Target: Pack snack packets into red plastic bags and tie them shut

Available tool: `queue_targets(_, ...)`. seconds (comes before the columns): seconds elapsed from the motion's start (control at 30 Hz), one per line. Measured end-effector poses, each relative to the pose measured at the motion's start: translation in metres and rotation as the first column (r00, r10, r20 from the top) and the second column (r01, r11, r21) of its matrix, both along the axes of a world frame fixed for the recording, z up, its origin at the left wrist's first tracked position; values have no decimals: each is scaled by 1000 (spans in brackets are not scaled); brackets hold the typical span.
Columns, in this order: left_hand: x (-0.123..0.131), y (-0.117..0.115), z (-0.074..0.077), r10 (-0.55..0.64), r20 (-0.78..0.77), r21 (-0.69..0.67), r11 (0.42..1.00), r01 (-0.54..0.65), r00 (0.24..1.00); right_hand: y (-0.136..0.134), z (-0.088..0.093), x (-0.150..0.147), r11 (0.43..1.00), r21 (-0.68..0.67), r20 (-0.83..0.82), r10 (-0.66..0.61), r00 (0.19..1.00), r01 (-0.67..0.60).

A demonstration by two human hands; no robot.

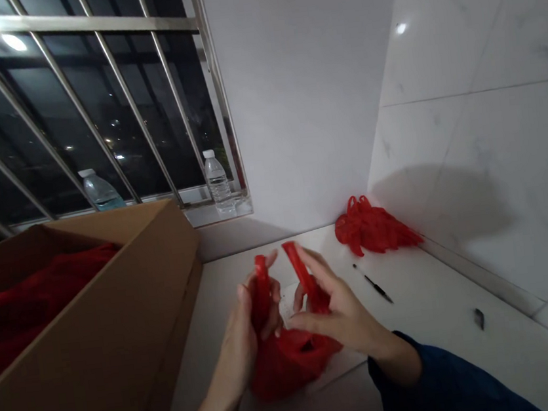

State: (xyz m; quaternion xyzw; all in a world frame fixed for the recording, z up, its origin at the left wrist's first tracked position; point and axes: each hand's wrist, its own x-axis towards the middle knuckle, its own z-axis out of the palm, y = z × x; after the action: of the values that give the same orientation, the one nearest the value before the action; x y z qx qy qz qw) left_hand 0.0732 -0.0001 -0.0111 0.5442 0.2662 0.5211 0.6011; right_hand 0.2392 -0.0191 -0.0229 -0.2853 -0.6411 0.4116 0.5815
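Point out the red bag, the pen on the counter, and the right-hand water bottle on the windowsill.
Red bag (292,362): head view, on the bag's full lower body.
Pen (376,286): head view, on its dark barrel.
Water bottle (219,184): head view, on the middle of the bottle.

Left hand (238,345), right hand (338,313) — red bag (292,362) held.

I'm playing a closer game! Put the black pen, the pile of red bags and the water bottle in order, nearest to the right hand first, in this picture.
From the right hand:
1. Black pen, on the white counter, just right of the hand.
2. Pile of red bags, in the counter's corner by the wall.
3. Water bottle, on the window ledge, farthest away.
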Motion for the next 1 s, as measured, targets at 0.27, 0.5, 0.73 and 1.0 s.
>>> queue_targets(0.27,-5,-5,5,-27,-506,341,912,229,862,17,-23,-19,1000,0,-6,-7,1000,7)
queue_targets(0.5,-4,-3,6,64,-592,380,902,207,804,12,-20,-18,993,-94,-39,74,997,-77)
queue_targets(0.73,-7,-4,4,-100,-593,234,928,289,799,14,-29,-13,952,-227,-124,179,976,-204)
queue_targets(1.0,8,6,-14,-118,-291,63,988,142,950,20,-28,4,906,-408,-399,-62,915,-116)
